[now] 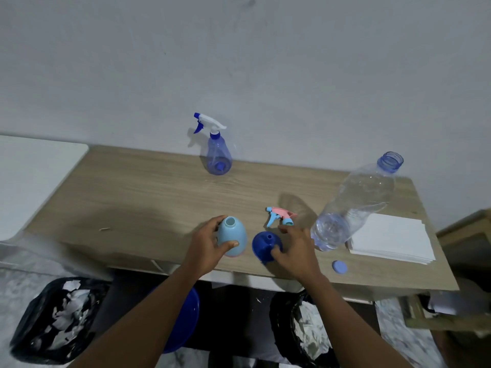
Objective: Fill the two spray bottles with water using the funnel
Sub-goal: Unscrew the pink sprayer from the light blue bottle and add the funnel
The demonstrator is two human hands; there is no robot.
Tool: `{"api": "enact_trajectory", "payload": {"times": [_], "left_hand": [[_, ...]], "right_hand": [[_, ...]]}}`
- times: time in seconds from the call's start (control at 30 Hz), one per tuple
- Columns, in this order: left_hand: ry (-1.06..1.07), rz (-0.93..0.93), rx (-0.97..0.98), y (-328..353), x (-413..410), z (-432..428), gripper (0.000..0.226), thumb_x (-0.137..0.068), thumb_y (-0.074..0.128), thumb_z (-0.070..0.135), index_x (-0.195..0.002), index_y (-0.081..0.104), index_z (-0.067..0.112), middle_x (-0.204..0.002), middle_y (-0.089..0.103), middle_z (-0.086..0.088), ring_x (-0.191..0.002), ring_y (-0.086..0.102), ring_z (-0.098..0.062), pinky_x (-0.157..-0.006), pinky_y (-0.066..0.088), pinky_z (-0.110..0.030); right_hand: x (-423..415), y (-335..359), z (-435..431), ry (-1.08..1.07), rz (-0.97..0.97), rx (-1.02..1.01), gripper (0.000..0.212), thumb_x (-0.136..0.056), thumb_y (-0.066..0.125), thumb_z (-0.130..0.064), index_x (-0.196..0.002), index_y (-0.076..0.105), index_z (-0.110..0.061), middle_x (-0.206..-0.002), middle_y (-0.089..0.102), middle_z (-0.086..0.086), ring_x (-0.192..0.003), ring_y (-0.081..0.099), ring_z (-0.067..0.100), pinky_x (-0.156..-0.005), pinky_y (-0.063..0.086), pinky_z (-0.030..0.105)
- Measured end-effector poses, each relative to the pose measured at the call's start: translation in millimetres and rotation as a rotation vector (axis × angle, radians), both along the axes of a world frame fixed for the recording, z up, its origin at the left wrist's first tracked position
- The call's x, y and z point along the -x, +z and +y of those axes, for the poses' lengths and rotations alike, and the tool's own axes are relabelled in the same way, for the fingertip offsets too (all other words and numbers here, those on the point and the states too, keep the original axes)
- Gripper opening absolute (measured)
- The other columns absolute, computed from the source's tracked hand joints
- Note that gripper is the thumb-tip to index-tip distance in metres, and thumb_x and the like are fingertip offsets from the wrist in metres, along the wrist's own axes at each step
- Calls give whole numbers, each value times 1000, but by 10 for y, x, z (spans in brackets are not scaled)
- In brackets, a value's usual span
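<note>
Plain home or small-office rm, can't tell which: wood-grain laminate desk (pixel 148 187) set against a bare, scuffed grey wall (pixel 265 62), w/ a stack of white paper (pixel 390 237) on it. On the marbled floor tiles (pixel 414 341) sit a black bin bag (pixel 32 328) of torn paper at left, another bag (pixel 281 314) at right & a blue plastic basin (pixel 186 314) btw. them.

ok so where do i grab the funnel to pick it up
Pinch the cone wall from above, on its right side. The blue funnel sits wide mouth down on the table with its spout up, so the rim offers no edge. The right hand has its thumb on that wall.
</note>
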State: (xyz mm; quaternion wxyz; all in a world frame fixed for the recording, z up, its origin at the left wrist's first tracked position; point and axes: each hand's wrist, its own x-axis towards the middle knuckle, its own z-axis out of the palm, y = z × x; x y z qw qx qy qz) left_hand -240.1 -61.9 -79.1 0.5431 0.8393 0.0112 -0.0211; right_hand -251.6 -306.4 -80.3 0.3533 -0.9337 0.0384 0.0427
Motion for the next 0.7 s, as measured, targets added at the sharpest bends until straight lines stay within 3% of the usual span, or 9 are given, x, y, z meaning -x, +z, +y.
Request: {"api": "enact_trajectory", "payload": {"times": [0.1,0.2,0.33,0.43,0.5,0.57,0.63,0.7], "left_hand": [[0,15,8,9,1,-72,65,-68,89,14,-125,60,23,-118,66,8,-108,61,-1,-96,54,-43],[-2,15,10,9,-3,-121,64,-69,88,12,-125,59,24,-117,66,11,-108,61,1,-96,54,-41],[-6,7,9,1,-4,-149,65,-69,88,12,-126,59,22,-118,66,11,-110,60,-1,-96,55,-40],[-7,5,5,6,1,-165,65,-69,88,14,-126,59,23,-119,66,10,-111,61,-5,-96,55,-41],[2,15,8,14,2,-188,65,-68,88,15,-126,60,24,-119,66,12,-111,60,-4,-96,55,-40],[6,27,10,38,3,-232,64,-68,88,15,-124,60,27,-118,66,15,-110,60,0,-95,55,-37],[4,42,7,59,-1,-287,64,-69,88,14,-124,59,29,-116,65,17,-107,59,4,-95,54,-33],[-6,55,-2,78,-5,-338,64,-70,87,13,-125,58,27,-113,63,20,-103,58,9,-92,53,-23]], "right_hand": [[49,-85,62,83,36,171,70,-63,66,-57,-128,50,-38,-119,57,-16,-113,41,19,-91,30,37],[-9,-194,92,101,85,238,73,-67,71,-56,-132,44,-40,-125,56,-13,-119,40,21,-93,27,40],[-17,-208,101,109,40,284,63,-72,70,-50,-130,48,-38,-126,58,-11,-120,40,19,-87,20,36],[17,-177,68,74,-59,188,60,-69,67,-54,-124,52,-35,-122,56,-13,-117,44,15,-92,28,37],[33,-119,42,54,-113,11,62,-70,71,-49,-126,54,-30,-120,51,-11,-110,48,6,-97,37,35],[37,-11,35,13,-107,-206,64,-73,80,-30,-131,55,-21,-119,44,-5,-103,50,-7,-95,47,26],[27,107,37,-7,-105,-319,66,-73,83,-14,-133,55,-16,-122,43,-1,-103,48,-17,-87,46,8],[17,202,46,-10,-124,-412,64,-71,83,-11,-128,54,-19,-124,48,0,-104,52,-12,-83,45,5]]}}
